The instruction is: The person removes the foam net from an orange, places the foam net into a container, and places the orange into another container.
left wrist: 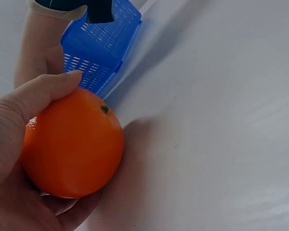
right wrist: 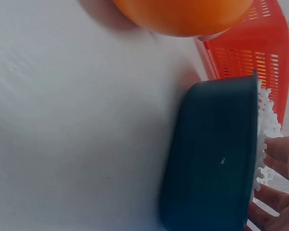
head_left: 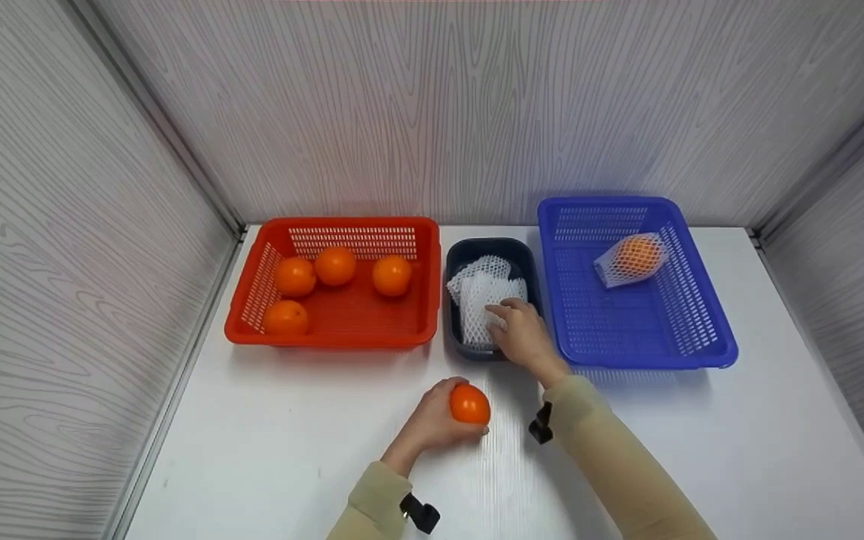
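Note:
My left hand [head_left: 439, 420] grips an orange [head_left: 469, 405] over the near middle of the table, with the thumb on one side and fingers around the other. In the left wrist view this orange [left wrist: 74, 144] shows a small green stem spot. My right hand [head_left: 523, 334] reaches over the near right rim of a dark teal bin [head_left: 456, 349]. Its fingertips are right at the white foam net sleeves [head_left: 481, 300] inside, thumb and forefinger apart. In the right wrist view the fingers [right wrist: 274, 197] overlap the edge of the sleeves above the bin's rim.
A red basket [head_left: 357, 341] to the left of the bin holds several oranges [head_left: 336, 266]. On its right, a blue basket [head_left: 589, 330] contains one orange in a net sleeve [head_left: 638, 255]. Wood-grain panels [head_left: 402, 112] enclose the white table [head_left: 252, 450] at the back and sides.

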{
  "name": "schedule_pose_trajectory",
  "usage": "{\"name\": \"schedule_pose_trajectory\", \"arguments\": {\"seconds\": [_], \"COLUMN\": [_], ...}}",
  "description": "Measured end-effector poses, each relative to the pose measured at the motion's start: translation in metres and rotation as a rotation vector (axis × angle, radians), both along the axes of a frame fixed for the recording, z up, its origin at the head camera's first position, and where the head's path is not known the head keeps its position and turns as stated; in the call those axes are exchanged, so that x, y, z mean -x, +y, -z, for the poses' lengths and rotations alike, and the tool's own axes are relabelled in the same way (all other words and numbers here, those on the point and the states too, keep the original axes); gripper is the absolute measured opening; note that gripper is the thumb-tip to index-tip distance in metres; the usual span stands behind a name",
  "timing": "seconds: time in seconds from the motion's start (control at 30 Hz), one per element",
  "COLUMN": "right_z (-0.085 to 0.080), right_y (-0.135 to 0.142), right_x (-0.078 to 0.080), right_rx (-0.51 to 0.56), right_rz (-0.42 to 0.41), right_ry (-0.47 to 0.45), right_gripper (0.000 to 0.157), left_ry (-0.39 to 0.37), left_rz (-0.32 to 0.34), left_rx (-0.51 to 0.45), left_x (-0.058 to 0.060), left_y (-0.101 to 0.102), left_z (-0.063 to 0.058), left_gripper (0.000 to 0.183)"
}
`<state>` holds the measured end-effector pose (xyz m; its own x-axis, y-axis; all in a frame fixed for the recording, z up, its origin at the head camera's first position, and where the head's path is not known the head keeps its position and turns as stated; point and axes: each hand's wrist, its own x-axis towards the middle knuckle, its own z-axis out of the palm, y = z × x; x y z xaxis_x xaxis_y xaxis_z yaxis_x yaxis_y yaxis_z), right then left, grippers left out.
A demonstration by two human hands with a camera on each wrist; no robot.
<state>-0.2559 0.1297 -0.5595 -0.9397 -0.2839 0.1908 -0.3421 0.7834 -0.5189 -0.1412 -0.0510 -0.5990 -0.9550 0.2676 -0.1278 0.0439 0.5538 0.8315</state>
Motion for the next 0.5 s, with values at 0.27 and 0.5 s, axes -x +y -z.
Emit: {"name": "schedule_pose_trajectory", "arguments": {"seconds": [0.27,0.5], "right_z": [-0.012,-0.018], "right_y": [-0.002,-0.006], "right_x": [-0.007,-0.015], "right_rx": [0.182,0.276], "right_rz": [0.028,0.016], "right_ry": [0.066,0.063], "right_gripper": [0.034,0.033], "left_ry": [0.021,0.012], "left_rz": [-0.068,-0.077], "left_rx": [-0.031,-0.051], "left_x": [-0.001,-0.001], "left_y": [-0.003,-0.007], "left_z": [-0.004,-0.015], "left_gripper": [0.079,0.081]}}
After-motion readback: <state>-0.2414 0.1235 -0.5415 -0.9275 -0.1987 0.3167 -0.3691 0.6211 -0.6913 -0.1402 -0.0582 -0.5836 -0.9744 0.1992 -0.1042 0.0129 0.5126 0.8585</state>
